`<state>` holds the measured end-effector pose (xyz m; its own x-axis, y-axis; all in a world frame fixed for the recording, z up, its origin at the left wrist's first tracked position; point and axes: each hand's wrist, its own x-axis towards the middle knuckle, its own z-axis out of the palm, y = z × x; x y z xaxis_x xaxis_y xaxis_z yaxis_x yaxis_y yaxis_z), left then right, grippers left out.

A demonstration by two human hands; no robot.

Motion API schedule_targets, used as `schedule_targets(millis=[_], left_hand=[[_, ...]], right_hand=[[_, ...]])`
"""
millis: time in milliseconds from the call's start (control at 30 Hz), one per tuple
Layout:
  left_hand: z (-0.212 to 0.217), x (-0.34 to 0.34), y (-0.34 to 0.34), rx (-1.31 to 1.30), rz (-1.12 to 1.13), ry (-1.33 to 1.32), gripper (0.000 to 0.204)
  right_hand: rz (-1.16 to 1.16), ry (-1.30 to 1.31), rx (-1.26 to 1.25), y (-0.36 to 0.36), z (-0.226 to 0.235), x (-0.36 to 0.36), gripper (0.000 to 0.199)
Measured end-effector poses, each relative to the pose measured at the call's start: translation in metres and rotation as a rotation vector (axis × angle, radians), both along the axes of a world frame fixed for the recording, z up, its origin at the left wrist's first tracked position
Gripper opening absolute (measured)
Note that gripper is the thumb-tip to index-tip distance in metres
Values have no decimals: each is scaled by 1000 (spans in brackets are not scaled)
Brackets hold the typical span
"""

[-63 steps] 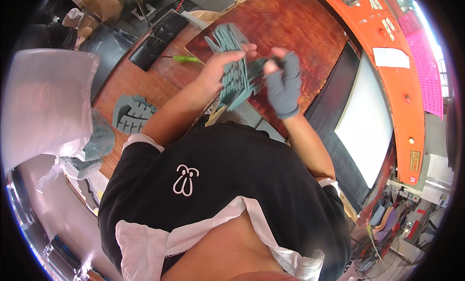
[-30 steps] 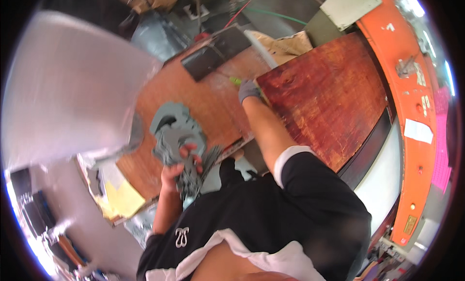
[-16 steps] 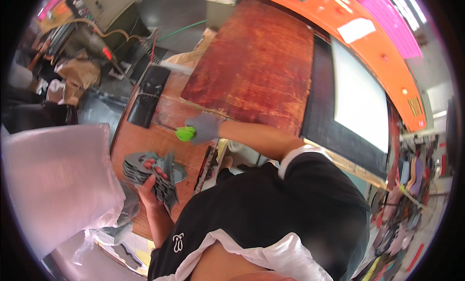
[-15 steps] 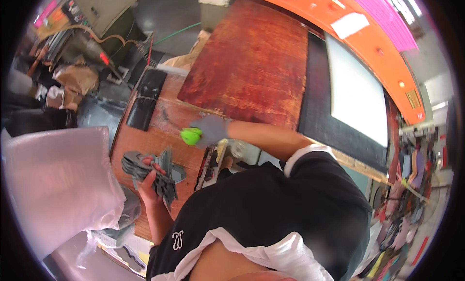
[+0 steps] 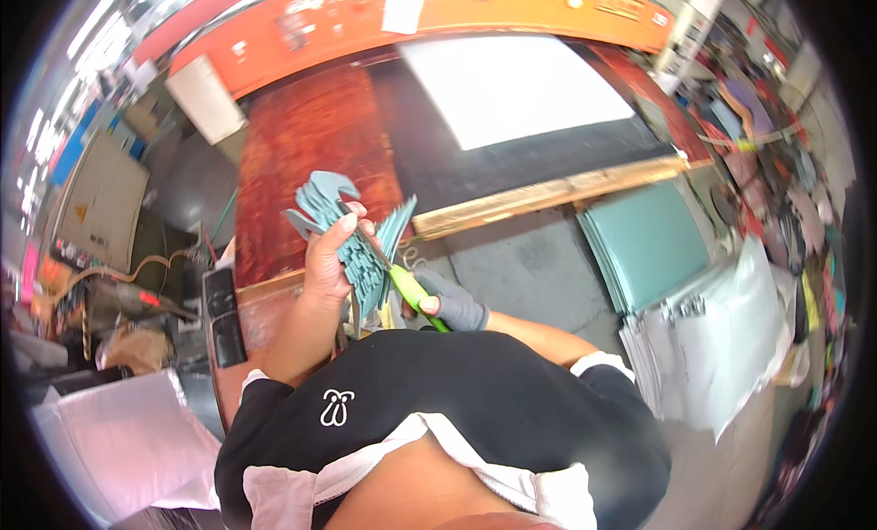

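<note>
Factory workshop: an orange machine frame (image 5: 438, 9) at 12 o'clock above a worn red-brown counter (image 5: 311, 164), stacked teal sheets (image 5: 649, 242) at 3 o'clock, hoses and cables (image 5: 128, 279) at 9 o'clock.

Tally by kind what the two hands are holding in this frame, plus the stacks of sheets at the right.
Bundle of grey-green cut pieces, in left hand: 1
Green-handled tool, in gloved right hand: 1
Teal sheet stack: 1
Pale sheet stack: 1
Total: 4
</note>
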<state>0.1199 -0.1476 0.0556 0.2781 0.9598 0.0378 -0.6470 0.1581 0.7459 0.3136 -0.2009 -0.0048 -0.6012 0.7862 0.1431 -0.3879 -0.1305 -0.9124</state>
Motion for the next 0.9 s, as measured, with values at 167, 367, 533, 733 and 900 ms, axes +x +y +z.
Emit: schedule_targets(millis=[167,367,533,733,900], left_hand=[[-23,120,11,-158,-200,183,22],[-39,197,31,-192,-399,-35,25],[-41,230,48,-168,-401,-98,33],[-49,235,61,-89,-192,25,32],[-58,226,48,-117,-195,-56,28]], right_hand=[[-512,-416,125,-78,-36,82,53],[-912,-50,-165,-125,-65,179,51],[-701,-439,-32,-157,-15,214,47],[-620,-753,-165,-185,12,222,47],[-547,-907,24,-183,-5,208,49]])
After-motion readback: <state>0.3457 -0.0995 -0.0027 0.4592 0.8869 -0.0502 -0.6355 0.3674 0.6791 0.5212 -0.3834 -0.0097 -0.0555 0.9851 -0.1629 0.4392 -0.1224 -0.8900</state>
